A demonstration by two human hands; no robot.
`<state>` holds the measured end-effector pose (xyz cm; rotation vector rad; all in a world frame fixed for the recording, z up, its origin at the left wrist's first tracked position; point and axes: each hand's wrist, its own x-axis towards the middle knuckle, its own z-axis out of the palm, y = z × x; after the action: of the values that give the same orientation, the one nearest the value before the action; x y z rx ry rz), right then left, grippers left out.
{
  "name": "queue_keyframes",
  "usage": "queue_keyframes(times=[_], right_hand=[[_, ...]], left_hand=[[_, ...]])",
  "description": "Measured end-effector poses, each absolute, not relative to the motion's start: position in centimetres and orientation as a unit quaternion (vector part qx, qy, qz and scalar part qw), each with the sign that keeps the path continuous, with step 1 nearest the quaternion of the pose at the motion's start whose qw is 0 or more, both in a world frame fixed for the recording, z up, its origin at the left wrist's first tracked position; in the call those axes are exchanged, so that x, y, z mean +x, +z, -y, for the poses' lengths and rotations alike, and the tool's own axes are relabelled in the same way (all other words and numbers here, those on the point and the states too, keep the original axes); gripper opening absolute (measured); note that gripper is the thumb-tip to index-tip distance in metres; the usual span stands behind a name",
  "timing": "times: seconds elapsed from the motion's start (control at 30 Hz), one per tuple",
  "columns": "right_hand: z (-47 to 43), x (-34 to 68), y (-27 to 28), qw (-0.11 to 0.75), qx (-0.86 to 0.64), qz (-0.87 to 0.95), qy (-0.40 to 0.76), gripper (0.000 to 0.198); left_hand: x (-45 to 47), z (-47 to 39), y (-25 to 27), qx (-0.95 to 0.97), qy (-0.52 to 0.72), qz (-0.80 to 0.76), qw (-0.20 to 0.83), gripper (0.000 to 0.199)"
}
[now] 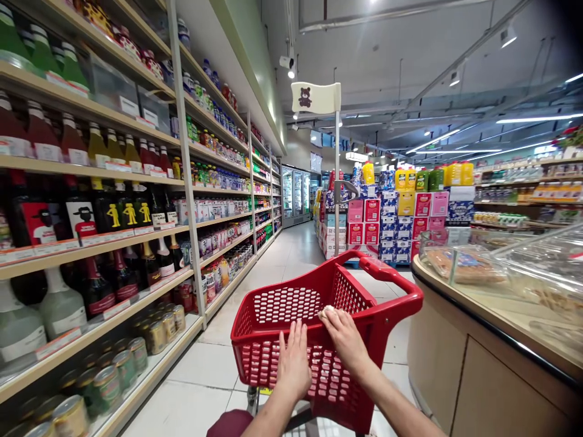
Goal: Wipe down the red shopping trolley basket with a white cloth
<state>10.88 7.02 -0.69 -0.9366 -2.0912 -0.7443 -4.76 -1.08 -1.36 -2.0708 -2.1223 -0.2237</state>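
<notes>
Red shopping cart [332,397], as I view it remotely through the head camera: it stands upright, side-on to me, on pale floor tiles [195,388]. The basket is open at the top, its walls pierced by rows of small openings. I see the handle [383,271] raised at the right end and, near it, a perforated inner panel [351,288] set across the basket. A small whitish wad [325,312], crumpled and partly covered, lies at the near wall's top rim; its material I cannot tell.
</notes>
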Motion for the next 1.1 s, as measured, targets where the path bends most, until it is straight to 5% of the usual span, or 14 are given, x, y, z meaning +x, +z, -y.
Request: queue_keyframes(times=[1.1], right_hand=[[-6.3,9.2,-1.2,0.353,-0.435,0.79,-0.25,0.046]], left_hand=[[-8.5,2.4,-1.8,-0.633,-0.08,0.765,0.086,0.083]])
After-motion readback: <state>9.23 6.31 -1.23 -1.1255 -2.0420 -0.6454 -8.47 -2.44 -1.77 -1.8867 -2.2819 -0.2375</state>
